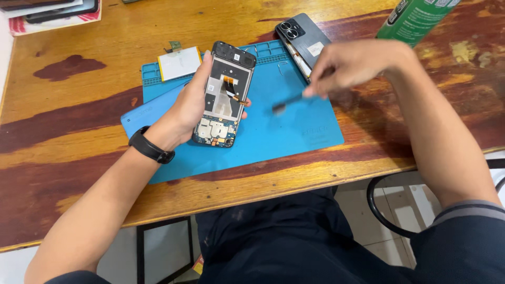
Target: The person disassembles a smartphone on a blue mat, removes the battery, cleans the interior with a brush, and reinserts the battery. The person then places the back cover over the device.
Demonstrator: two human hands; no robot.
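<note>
Phone guts on show here: left hand (185, 113) is wrapped around an opened smartphone with its back cover off (225, 94), grip closed on the long edges, thumb on the near side and fingertips peeking round the far edge. It's held up off the blue silicone repair mat (294, 131), slightly tilted, long axis running away from the person with the camera end farthest out.

Right hand (350, 66) is pinched shut on a thin dark brush-like tool (290, 102). It's motion-blurred, so I can't say exactly what the tip is. The tip points toward the phone and sits just off its right edge, not touching as far as I can see. So the phone lies to the left of that grip, close by, roughly level with the tool's tip.

Inside the phone: a pale metal frame, an orange-and-black flex cable across the middle, a bluish board at the bottom end, and a black camera bar at the top.

Beyond the left grip, a white flat battery (179, 63) lies on the mat. Beyond the right grip, a dark grey phone back cover (305, 38) rests on the wooden worktop (79, 105), with a green spray can (415, 18) further right.
</note>
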